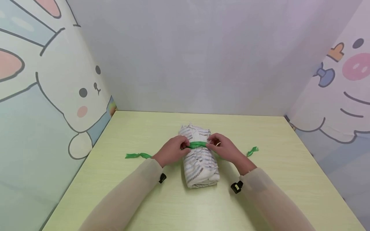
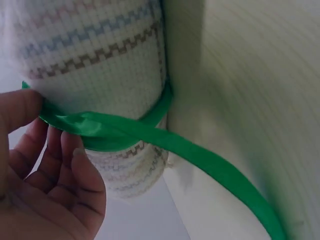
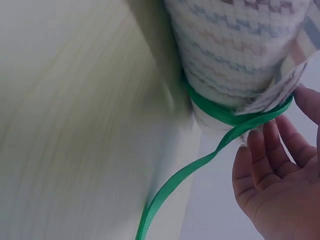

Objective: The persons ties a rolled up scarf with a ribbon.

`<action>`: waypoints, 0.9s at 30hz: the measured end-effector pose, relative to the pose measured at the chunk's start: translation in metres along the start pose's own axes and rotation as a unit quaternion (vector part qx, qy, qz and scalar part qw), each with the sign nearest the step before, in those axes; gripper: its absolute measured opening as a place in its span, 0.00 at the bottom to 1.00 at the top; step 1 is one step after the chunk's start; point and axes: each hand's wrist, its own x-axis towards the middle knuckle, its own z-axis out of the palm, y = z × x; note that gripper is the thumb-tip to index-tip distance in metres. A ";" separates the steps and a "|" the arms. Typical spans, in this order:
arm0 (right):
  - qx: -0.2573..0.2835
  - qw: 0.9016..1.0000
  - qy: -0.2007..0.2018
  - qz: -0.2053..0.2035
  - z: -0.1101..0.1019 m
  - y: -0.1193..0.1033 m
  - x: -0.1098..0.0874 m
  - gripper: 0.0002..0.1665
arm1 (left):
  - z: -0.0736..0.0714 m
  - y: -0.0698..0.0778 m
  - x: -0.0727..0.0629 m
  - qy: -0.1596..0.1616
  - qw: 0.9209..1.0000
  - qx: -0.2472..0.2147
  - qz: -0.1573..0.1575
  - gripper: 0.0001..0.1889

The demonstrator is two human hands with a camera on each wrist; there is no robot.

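Observation:
A rolled white cloth (image 1: 200, 170) with blue, brown and pink woven stripes lies lengthwise on the table. Round its upper part runs a green ribbon (image 1: 198, 144), crossing over the top. My left hand (image 1: 172, 149) pinches the ribbon between thumb and fingers at the roll's left side. On the opposite side my right hand (image 1: 224, 148) pinches it the same way. In the left wrist view a ribbon tail (image 2: 215, 167) trails from the left hand down to the table. Another tail (image 3: 175, 182) hangs from the right hand in the right wrist view.
The pale wooden table (image 1: 138, 205) carries the roll. Ribbon ends (image 1: 252, 150) lie to either side, beyond the wrists. A plain pale curtain (image 1: 196, 57) stands behind, and cartoon-printed sheets (image 1: 72, 96) flank the table. Black camera mounts (image 1: 237, 186) sit on both wrists.

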 end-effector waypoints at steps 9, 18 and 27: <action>0.025 0.999 -0.040 -0.005 -0.001 0.005 0.005 0.08 | -0.003 -0.008 0.001 -0.017 0.995 -0.098 -0.006 0.06; 0.107 0.993 -0.044 -0.021 -0.006 0.000 0.006 0.07 | 0.000 -0.007 0.003 -0.033 0.993 -0.109 -0.020 0.06; 0.083 0.993 -0.075 0.022 -0.012 0.000 0.007 0.13 | -0.004 -0.007 -0.001 -0.039 0.988 -0.145 -0.033 0.04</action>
